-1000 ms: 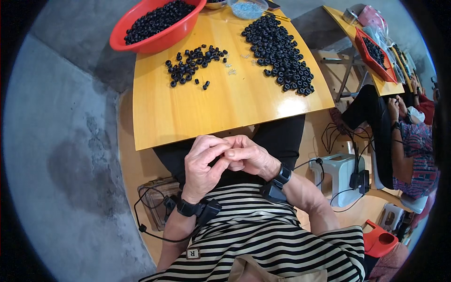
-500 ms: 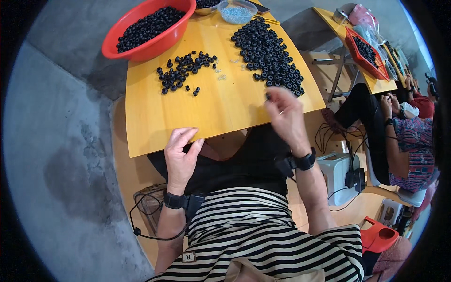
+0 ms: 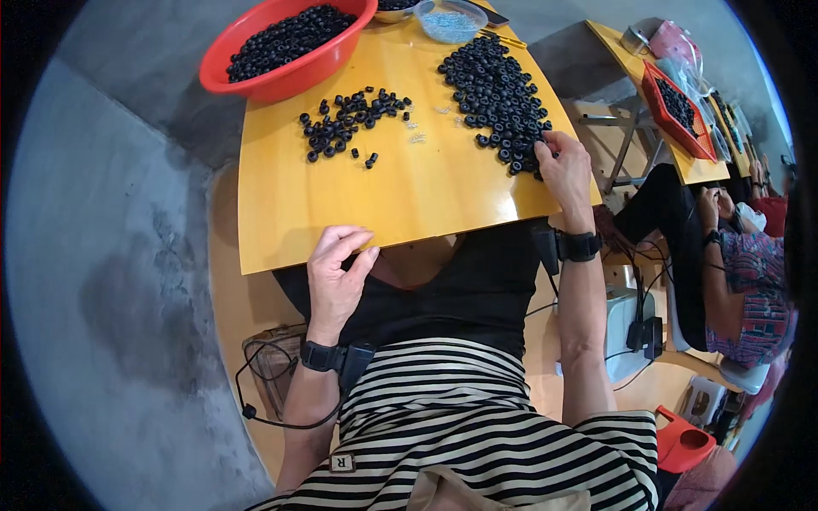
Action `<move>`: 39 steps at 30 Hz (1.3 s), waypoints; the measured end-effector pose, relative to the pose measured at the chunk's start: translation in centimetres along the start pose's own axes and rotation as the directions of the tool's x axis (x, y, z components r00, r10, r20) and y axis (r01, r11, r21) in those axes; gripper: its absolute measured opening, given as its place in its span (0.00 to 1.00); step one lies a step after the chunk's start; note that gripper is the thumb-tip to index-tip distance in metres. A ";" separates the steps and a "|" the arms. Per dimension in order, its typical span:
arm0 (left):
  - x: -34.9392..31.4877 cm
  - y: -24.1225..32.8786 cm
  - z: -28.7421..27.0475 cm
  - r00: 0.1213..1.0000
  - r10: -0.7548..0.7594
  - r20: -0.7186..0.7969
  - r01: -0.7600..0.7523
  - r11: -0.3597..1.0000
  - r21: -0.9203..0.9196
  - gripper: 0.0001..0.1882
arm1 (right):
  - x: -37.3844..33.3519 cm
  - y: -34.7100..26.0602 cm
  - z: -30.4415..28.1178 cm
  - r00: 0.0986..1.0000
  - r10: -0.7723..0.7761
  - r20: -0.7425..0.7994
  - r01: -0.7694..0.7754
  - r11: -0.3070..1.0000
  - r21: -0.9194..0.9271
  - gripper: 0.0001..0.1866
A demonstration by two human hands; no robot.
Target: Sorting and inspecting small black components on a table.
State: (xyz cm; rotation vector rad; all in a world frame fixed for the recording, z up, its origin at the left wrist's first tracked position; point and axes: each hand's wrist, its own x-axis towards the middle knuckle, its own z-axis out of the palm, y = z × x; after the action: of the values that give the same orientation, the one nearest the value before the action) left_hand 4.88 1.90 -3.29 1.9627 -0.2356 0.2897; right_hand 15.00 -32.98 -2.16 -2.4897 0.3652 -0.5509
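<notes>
My left hand (image 3: 338,274) hovers at the near edge of the yellow table (image 3: 298,209), fingers slightly curled and thumb a little apart from the index finger, with nothing visible between them. At the near right end of a pile of small black ring-shaped pieces (image 3: 498,102), my right hand (image 3: 567,175) has its thumb and forefinger around one black piece; the fingers partly hide it. A looser group of black cylindrical pieces (image 3: 341,126) lies on the left half of the table. Tiny clear bits (image 3: 417,137) lie between the two groups.
A red basin (image 3: 290,77) full of black pieces stands at the far left. Beside it are a clear bowl (image 3: 450,24) of pale blue bits and yellow-handled tweezers (image 3: 504,38). At right, another person sits by a second table with a red basket (image 3: 673,111).
My right hand has moved right, onto the near end of the black pile. My left thumb and forefinger have drawn closer together. The whole view has shifted slightly.
</notes>
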 end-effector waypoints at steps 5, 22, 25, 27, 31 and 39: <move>-0.1 -0.6 0.1 1.000 0.017 -0.001 -0.017 1.000 0.014 0.10 | -0.2 0.0 -0.2 0.999 -0.008 -0.031 0.011 0.996 0.084 0.17; 0.0 -0.9 -0.1 1.000 -0.013 -0.008 0.013 1.000 -0.016 0.09 | -5.6 -16.3 10.1 0.809 -0.537 0.241 0.485 0.840 0.242 0.13; 0.0 -1.1 0.0 1.000 0.014 -0.023 -0.014 1.000 -0.017 0.08 | -5.7 -16.9 11.1 0.762 -0.609 0.220 0.555 0.789 0.263 0.14; 0.0 -1.0 -0.1 1.000 0.003 -0.019 -0.003 1.000 -0.022 0.08 | -5.7 -16.9 11.7 0.719 -0.655 0.232 0.605 0.754 0.255 0.14; 0.1 -1.2 -0.1 1.000 0.009 -0.015 -0.010 0.999 -0.033 0.08 | -3.5 -15.2 14.2 0.694 -0.659 0.290 0.645 0.748 0.155 0.14; 0.0 -1.4 -0.1 1.000 0.013 -0.018 -0.014 0.998 -0.062 0.07 | -3.2 -16.6 12.3 0.714 -0.638 0.289 0.630 0.765 0.134 0.13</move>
State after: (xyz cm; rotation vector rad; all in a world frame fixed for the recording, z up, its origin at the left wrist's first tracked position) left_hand 5.32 2.59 -4.49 1.8971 -0.2433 0.3049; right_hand 20.08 -12.69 -2.92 -2.5839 -0.6608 -0.3820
